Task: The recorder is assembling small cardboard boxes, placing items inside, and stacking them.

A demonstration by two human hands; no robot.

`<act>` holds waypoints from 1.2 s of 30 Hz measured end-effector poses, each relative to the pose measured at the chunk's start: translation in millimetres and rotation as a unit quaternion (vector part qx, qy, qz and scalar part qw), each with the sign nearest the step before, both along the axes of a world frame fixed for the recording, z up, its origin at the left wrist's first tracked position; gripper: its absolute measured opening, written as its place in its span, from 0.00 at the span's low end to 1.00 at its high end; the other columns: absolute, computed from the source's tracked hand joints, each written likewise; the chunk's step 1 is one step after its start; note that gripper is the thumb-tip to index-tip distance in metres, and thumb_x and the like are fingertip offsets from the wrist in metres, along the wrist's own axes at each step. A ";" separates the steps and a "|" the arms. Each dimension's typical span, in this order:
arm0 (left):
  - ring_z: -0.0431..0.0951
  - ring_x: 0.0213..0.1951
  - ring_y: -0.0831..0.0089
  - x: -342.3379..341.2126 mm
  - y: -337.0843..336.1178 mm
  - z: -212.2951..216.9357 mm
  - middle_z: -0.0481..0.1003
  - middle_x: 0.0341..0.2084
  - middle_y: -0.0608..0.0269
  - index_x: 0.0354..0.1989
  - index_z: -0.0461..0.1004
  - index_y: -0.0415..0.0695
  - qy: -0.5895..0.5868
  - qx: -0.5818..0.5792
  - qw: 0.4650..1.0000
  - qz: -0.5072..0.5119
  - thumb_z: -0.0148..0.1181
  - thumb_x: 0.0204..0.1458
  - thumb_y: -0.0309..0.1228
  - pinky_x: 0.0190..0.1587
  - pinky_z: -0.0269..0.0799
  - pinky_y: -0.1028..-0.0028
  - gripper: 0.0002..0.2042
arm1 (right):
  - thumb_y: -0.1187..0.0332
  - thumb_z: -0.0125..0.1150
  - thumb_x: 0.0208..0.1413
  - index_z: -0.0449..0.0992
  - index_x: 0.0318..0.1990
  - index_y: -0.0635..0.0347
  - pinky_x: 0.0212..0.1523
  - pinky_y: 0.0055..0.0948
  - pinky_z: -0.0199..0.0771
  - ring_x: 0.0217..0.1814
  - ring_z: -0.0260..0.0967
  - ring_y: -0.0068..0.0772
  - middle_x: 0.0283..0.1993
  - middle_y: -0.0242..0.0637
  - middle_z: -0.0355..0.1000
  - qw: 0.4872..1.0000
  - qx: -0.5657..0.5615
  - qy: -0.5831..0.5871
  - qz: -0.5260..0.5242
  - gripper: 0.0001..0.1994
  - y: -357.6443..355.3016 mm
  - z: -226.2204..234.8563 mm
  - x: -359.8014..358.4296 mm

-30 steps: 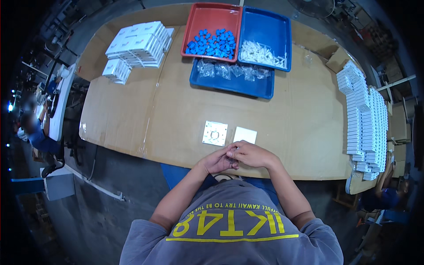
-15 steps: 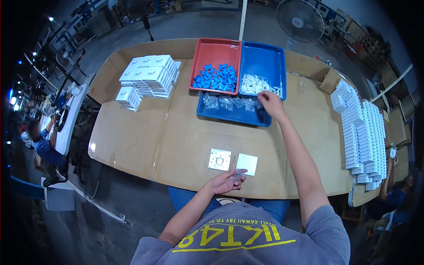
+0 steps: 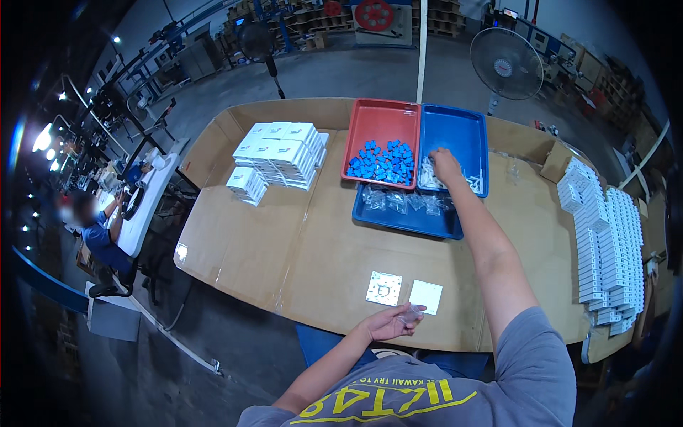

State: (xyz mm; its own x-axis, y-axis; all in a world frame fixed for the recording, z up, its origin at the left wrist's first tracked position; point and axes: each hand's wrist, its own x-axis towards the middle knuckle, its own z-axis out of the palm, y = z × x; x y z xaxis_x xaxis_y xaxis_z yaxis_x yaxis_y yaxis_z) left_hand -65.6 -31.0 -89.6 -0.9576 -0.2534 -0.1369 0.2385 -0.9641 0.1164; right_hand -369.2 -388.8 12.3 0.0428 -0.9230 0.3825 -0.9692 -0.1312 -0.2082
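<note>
My left hand (image 3: pixel 388 324) is closed on a small clear plastic bag (image 3: pixel 411 314) near the table's front edge. Just beyond it lie a white square plate with cut-outs and markings (image 3: pixel 383 288) and a plain white square plate (image 3: pixel 425 297), side by side. My right hand (image 3: pixel 447 169) reaches into the upper blue tray (image 3: pixel 455 128), over a heap of small white stick-like pieces (image 3: pixel 472 182). Its fingers are bent together and point down; whether anything is between them is hidden. Small clear bags (image 3: pixel 395 202) lie in the lower blue tray (image 3: pixel 409 226).
A red tray (image 3: pixel 388 117) holds small blue pieces (image 3: pixel 382 162). White boxes (image 3: pixel 277 153) are stacked at the far left of the cardboard-covered table (image 3: pixel 334 249); a larger stack (image 3: pixel 608 249) stands at the right. Fans (image 3: pixel 505 65) stand behind. A person (image 3: pixel 103 238) sits at the left table.
My right hand has moved from the tray's front edge, by the clear bags, farther in over the white pieces. My left hand still holds its bag. The whole view has shifted.
</note>
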 end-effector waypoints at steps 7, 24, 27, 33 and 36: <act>0.72 0.40 0.73 -1.1 -2.9 2.3 0.75 0.51 0.59 0.73 0.61 0.40 -0.005 0.001 1.000 -0.008 0.46 0.74 0.43 0.54 0.72 0.68 0.26 | 0.75 0.61 0.57 0.84 0.46 0.54 0.53 0.47 0.79 0.53 0.78 0.51 0.48 0.46 0.80 0.998 0.056 -0.017 0.009 0.11 -8.4 6.5 -23.1; 0.75 0.41 0.70 -1.0 -1.6 -7.7 0.75 0.48 0.62 0.68 0.65 0.36 -0.032 -0.038 0.998 0.042 0.44 0.74 0.46 0.55 0.74 0.65 0.26 | 0.71 0.69 0.63 0.80 0.49 0.63 0.42 0.24 0.76 0.40 0.75 0.20 0.41 0.32 0.80 0.735 0.177 -0.654 -0.009 0.10 294.3 1.2 22.4; 0.75 0.42 0.71 -3.5 -3.3 1.7 0.76 0.48 0.62 0.69 0.65 0.36 -0.046 -0.036 0.998 0.037 0.46 0.74 0.46 0.55 0.74 0.66 0.27 | 0.74 0.70 0.61 0.81 0.47 0.64 0.41 0.23 0.76 0.39 0.76 0.20 0.39 0.32 0.80 0.721 0.219 -0.658 -0.015 0.09 360.7 -6.2 52.0; 0.77 0.44 0.70 0.8 5.7 2.0 0.77 0.47 0.60 0.64 0.71 0.36 -0.084 -0.092 0.992 0.028 0.53 0.71 0.46 0.55 0.75 0.66 0.25 | 0.77 0.71 0.59 0.83 0.42 0.64 0.38 0.21 0.72 0.38 0.72 0.16 0.39 0.29 0.79 0.758 0.321 -0.567 0.026 0.05 391.4 -6.1 59.5; 0.78 0.44 0.68 2.5 7.8 6.1 0.78 0.47 0.59 0.63 0.72 0.37 -0.087 -0.104 0.990 0.035 0.53 0.71 0.46 0.55 0.75 0.65 0.24 | 0.77 0.72 0.56 0.84 0.40 0.62 0.41 0.24 0.73 0.43 0.74 0.19 0.43 0.29 0.79 0.810 0.335 -0.471 0.101 0.05 378.7 8.7 60.4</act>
